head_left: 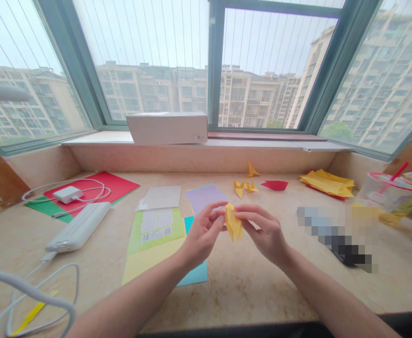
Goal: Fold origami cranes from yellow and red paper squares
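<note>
Most of the space is taken up by windows (215,65) and, below them, by a mottled desk (248,291). Over its middle the left hand (203,230) and the right hand (264,225) are held close together, thumbs and fingers nearly closed on opposite sides of a yellow folded paper (234,223). A fold seems to be being shaped or creased; for the next move, a light, even pinch appears to be called for, so that the thin points are not crumpled.

At the right, something dark is masked by a pixelated patch (336,237) and cannot be identified. A blue sheet (197,277) is crossed by the left forearm (149,286). Some fingertips are hidden at the paper, and its inner folds cannot be made out. Beyond it, small yellow folded pieces (239,188) are seen, too small for their creases to be read.
</note>
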### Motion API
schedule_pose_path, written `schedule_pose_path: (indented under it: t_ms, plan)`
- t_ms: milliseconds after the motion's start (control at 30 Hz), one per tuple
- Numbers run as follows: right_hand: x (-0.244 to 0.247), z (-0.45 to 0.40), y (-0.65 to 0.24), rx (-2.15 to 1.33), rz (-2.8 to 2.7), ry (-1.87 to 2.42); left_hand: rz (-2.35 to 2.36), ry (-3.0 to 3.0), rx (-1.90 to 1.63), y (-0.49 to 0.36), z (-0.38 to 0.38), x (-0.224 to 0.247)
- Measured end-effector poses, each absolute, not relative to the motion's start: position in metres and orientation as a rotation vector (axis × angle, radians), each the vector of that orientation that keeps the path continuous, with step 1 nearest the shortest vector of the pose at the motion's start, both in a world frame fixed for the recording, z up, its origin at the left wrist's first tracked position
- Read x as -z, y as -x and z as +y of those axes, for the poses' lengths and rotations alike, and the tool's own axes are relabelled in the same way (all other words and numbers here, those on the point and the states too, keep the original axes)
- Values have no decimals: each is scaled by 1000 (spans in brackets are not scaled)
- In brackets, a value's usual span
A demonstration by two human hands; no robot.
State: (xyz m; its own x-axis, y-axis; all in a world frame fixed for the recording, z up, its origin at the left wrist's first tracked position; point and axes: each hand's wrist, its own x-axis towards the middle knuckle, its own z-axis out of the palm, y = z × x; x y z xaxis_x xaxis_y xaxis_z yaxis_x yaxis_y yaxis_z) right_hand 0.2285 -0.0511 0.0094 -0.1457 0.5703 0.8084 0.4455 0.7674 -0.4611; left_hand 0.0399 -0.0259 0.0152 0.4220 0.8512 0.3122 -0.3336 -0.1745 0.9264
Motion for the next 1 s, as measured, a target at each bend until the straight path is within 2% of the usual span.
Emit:
schedule_pose_path:
  t_ms: [300,1000]
  plan:
    - [-13,-53,-237,-81,-1953,696,483,-1458,-1193,-34,-31,-22]
    - [-23,-54,-248,-295,-2115,641,519,-1309,-1089,-34,-23,-16]
